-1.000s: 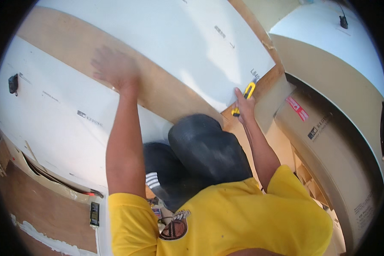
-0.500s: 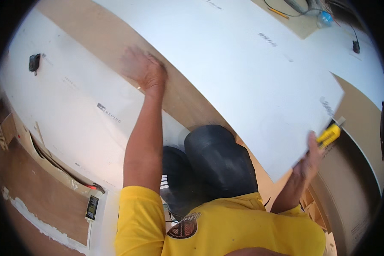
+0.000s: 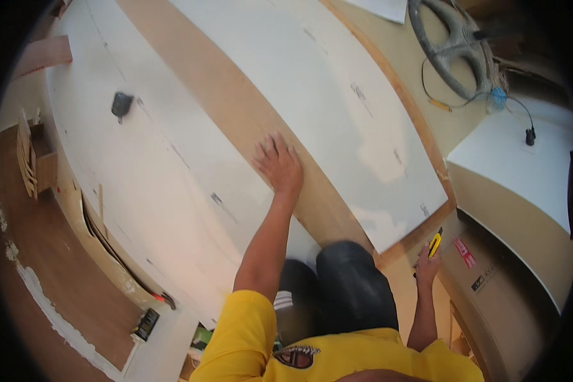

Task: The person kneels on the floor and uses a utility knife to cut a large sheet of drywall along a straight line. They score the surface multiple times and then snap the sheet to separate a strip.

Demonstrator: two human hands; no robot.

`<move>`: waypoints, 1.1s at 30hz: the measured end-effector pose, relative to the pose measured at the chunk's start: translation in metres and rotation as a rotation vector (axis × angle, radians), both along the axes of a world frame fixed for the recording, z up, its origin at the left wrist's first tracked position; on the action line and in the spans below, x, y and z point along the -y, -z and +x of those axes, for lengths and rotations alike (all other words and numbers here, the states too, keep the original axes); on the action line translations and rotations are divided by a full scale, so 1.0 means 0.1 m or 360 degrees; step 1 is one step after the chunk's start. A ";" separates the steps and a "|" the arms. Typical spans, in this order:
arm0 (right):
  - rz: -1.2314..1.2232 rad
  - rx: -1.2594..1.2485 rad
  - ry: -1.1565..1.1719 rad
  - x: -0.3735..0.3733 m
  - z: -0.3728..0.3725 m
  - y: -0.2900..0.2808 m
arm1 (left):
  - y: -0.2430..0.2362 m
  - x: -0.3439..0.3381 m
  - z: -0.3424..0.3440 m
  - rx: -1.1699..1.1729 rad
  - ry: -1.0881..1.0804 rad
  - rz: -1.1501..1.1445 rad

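Observation:
My left hand (image 3: 279,164) lies flat with spread fingers on a brown strip (image 3: 235,105) between two white sheets. My right hand (image 3: 428,262) is closed around a yellow utility knife (image 3: 435,246), its blade end pointing up and away from me. That hand is off the near right corner of the right white sheet (image 3: 337,95), which lies on a larger brown-edged board. The left white sheet (image 3: 165,153) stretches out beyond my left forearm, with a small black boxy thing (image 3: 121,105), like a tape measure, on it.
My dark-trousered knees (image 3: 350,274) press close to the near edge. A brown panel (image 3: 490,274) with a red label stands at right. At far right are a grey wheel-like frame (image 3: 449,44), a cable and a black plug (image 3: 530,136). A hammer-like tool (image 3: 165,299) sits lower left.
The right white sheet has come down and now lies flat beside the brown strip. My right hand has left its edge, still holding the knife. The view has shifted.

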State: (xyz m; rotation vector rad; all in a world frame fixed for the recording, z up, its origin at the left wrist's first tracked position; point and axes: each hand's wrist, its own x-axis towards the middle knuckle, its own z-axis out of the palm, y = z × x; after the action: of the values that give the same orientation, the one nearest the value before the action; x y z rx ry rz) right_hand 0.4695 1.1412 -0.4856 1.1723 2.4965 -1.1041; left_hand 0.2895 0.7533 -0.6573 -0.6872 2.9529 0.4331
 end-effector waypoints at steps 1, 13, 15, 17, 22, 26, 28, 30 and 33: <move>-0.0054 0.0085 0.0045 0.16 -0.23 0.01 | -0.01 0.15 -0.13 -0.0059 0.0097 0.0021; -0.0547 0.0002 -0.1132 2.84 -3.03 0.84 | -0.06 2.17 -2.54 -0.0001 -0.0455 -0.0078; -0.0502 -0.0162 -0.1289 3.30 -3.60 1.05 | 0.00 2.11 -2.53 -0.0015 -0.0500 -0.0091; -0.0490 -0.0235 -0.1376 3.77 -4.11 1.21 | 0.04 2.10 -2.51 -0.0065 -0.0466 -0.0124; -0.0438 -0.0277 -0.1429 4.80 -5.33 1.37 | 0.01 2.13 -2.54 0.0038 -0.0498 -0.0093; -0.0392 -0.0256 -0.1532 5.54 -6.01 1.37 | -0.02 2.14 -2.57 0.0111 -0.0484 -0.0106; -0.0362 -0.0171 -0.1610 5.82 -6.23 1.37 | 0.00 2.14 -2.56 0.0156 -0.0491 -0.0101; -0.0351 -0.0061 -0.1681 6.03 -6.42 1.37 | 0.02 2.14 -2.56 0.0144 -0.0489 -0.0104; -0.0346 -0.0135 -0.1761 6.24 -6.58 1.37 | 0.03 2.15 -2.56 0.0181 -0.0502 -0.0091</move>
State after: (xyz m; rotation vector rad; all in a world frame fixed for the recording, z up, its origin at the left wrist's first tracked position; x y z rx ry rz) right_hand -0.1887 0.5172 -0.6229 -0.3518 2.3634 -0.9959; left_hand 0.0340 0.5385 -0.6602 -1.1511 2.7645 0.3183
